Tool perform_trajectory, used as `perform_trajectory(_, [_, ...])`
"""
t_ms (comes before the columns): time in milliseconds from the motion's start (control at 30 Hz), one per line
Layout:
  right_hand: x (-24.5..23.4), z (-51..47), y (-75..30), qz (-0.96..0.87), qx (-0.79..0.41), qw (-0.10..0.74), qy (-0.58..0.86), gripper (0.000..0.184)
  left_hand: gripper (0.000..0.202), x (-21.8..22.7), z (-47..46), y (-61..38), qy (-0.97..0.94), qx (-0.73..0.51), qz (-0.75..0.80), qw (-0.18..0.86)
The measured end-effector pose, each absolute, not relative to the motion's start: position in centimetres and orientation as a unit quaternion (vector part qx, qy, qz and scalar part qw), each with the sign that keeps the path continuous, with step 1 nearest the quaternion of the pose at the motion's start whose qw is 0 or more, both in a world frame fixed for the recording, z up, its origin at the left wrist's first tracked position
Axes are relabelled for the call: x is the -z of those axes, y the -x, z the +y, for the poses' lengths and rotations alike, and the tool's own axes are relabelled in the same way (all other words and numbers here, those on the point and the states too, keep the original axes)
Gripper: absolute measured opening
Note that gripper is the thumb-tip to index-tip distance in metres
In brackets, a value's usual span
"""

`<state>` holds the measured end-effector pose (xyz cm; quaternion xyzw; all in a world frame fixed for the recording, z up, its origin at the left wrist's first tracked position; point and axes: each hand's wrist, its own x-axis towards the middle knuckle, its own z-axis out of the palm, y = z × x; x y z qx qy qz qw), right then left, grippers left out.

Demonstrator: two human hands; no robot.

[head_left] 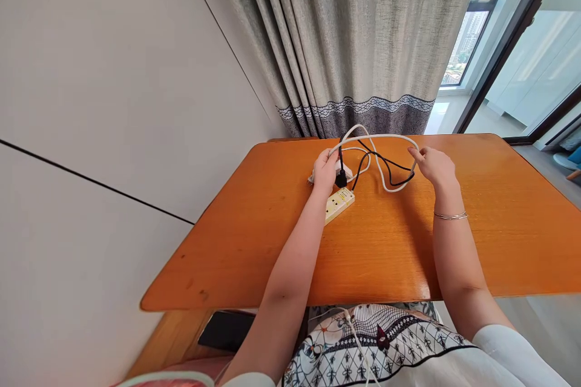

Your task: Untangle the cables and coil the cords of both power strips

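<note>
A white power strip [339,203] lies on the orange wooden table [385,254], with a black plug [341,179] standing in it. My left hand [325,170] is closed around the white cable [376,138] near the strip's far end. My right hand [434,164] pinches the same white cable further right, so the cable stretches in an arc between both hands. A black cable [384,163] loops loosely on the table between my hands.
A grey curtain [354,42] hangs behind the table, with a window [508,42] to the right and a plain wall [113,103] to the left. A dark phone-like object [227,329] lies below the table's near edge. A thin bracelet [449,216] circles my right wrist.
</note>
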<state>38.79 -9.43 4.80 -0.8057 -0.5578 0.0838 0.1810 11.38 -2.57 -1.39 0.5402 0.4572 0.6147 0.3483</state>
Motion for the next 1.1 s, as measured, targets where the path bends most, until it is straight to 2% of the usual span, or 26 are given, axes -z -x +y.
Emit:
perform_trajectory(67, [-4.1, -8.9, -39.0, -0.565, -0.125, 0.143, 0.803, 0.069, 0.020, 1.1, -2.8, -11.7, -0.514, -0.630, 0.436, 0.386])
perform_trajectory(133, [-3.3, -8.4, -39.3, -0.560, -0.188, 0.151, 0.793, 0.072, 0.021, 0.9, -3.0, -12.0, -0.506, -0.638, 0.418, 0.404])
perform_trajectory(267, [-1.8, -7.7, -39.1, -0.509, -0.383, 0.255, 0.728, 0.073, 0.023, 0.7, -3.4, -12.0, -0.514, -0.645, 0.383, 0.416])
perform_trajectory(367, [-1.2, -7.3, -38.5, -0.478, -0.440, 0.341, 0.680, 0.067, 0.026, 0.7, -3.4, -11.8, -0.519, -0.645, 0.376, 0.416])
perform_trajectory(533, [-1.0, -6.6, -37.9, -0.458, -0.391, 0.506, 0.617, 0.054, 0.029, 0.9, -3.2, -11.6, -0.527, -0.631, 0.401, 0.405])
perform_trajectory(633, [-1.1, -6.4, -38.2, -0.467, -0.336, 0.561, 0.595, 0.045, 0.029, 1.1, -3.0, -11.5, -0.525, -0.625, 0.419, 0.398])
perform_trajectory(700, [-1.3, -6.4, -38.4, -0.499, -0.298, 0.554, 0.596, 0.036, 0.027, 1.2, -2.9, -11.5, -0.523, -0.623, 0.424, 0.398])
perform_trajectory(833, [-1.6, -6.8, -38.3, -0.573, -0.143, 0.499, 0.635, 0.024, 0.020, 0.8, -2.9, -11.1, -0.522, -0.631, 0.425, 0.386])
perform_trajectory(900, [-1.7, -6.9, -38.2, -0.586, -0.119, 0.494, 0.631, 0.019, 0.018, 0.5, -2.9, -10.9, -0.527, -0.628, 0.432, 0.377])
perform_trajectory(933, [-1.7, -7.0, -38.1, -0.592, -0.131, 0.500, 0.619, 0.019, 0.018, 0.3, -3.0, -10.7, -0.530, -0.625, 0.437, 0.371])
perform_trajectory(1100, [-1.7, -7.0, -38.0, -0.605, -0.230, 0.557, 0.520, 0.048, 0.015, -0.2, -3.4, -10.5, -0.533, -0.614, 0.451, 0.368])
